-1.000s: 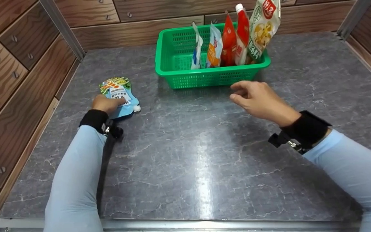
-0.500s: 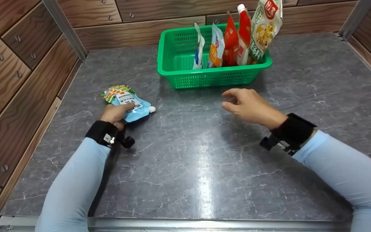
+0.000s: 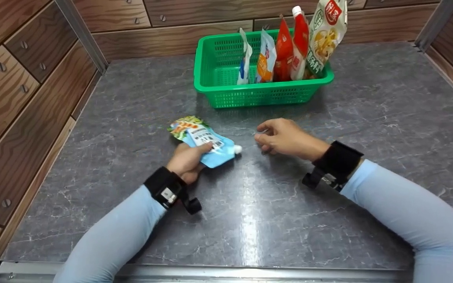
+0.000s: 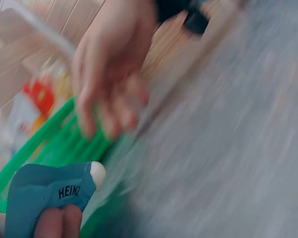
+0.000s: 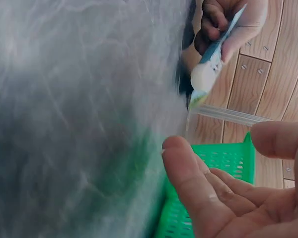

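My left hand (image 3: 187,160) pinches a light blue spouted pouch (image 3: 215,154) with a white cap and a food picture at one end, thumb on top and fingers underneath. The pouch is held above the table, its cap turned toward my right hand. In the left wrist view the pouch (image 4: 49,193) reads HEINZ. My right hand (image 3: 285,138) hovers just right of the cap, apart from it, fingers loosely bent with nothing between them. The right wrist view shows the pouch (image 5: 208,69) edge-on beyond the right fingertips (image 5: 181,161).
A green basket (image 3: 258,95) stands at the back of the grey table (image 3: 140,224). Upright in its right part are several packets, including a red pouch with a white cap (image 3: 299,43) and a tall cream bag (image 3: 326,39). Wood-patterned walls (image 3: 195,33) enclose the table.
My left hand has lifted the pouch off the table at the left and carried it right and nearer to me. My right hand has shifted left and nearer, toward the pouch.
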`<state>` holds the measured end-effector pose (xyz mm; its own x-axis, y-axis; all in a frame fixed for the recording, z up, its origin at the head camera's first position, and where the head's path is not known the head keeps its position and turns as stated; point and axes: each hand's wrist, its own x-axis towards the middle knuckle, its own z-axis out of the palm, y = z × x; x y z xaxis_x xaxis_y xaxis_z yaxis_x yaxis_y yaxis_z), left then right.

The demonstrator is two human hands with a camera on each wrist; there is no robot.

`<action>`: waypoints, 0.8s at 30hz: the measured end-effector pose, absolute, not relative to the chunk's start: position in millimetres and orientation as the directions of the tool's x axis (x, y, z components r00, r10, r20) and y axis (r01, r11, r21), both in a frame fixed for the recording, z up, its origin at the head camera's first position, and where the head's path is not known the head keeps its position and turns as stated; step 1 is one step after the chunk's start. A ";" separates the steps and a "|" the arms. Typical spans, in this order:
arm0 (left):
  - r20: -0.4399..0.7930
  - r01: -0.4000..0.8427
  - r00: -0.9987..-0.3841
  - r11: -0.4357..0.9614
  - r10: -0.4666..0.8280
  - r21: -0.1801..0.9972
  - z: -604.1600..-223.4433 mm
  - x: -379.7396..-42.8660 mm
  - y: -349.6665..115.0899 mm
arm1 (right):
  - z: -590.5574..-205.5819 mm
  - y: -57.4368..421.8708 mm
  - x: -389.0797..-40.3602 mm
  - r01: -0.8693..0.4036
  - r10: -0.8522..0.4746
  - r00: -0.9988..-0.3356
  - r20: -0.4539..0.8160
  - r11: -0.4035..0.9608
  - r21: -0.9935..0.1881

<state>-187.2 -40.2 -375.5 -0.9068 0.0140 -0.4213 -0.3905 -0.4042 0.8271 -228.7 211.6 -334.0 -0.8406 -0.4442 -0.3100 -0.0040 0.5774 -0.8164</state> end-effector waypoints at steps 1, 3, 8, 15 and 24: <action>-0.418 -0.393 -0.908 -0.412 0.032 0.822 -376.1 -183.9 -32.4 | -335.6 210.9 -228.5 0.026 -0.445 -0.831 -0.334 0.569 -0.822; -0.409 -0.398 -0.910 -0.419 0.067 0.816 -377.3 -178.1 -17.8 | -338.7 210.0 -228.4 0.061 -0.453 -0.813 -0.366 0.558 -0.828; -0.377 -0.403 -0.914 -0.432 0.150 0.806 -378.1 -167.9 12.7 | -344.3 213.6 -227.5 0.099 -0.487 -0.777 -0.399 0.531 -0.842; -0.339 -0.423 -0.904 -0.439 0.259 0.792 -376.5 -162.6 41.2 | -349.6 225.8 -226.7 0.174 -0.558 -0.718 -0.415 0.434 -0.884; -0.298 -0.411 -0.900 -0.388 0.319 0.825 -378.3 -164.7 53.2 | -353.8 234.0 -228.0 0.309 -0.548 -0.692 -0.469 0.363 -0.879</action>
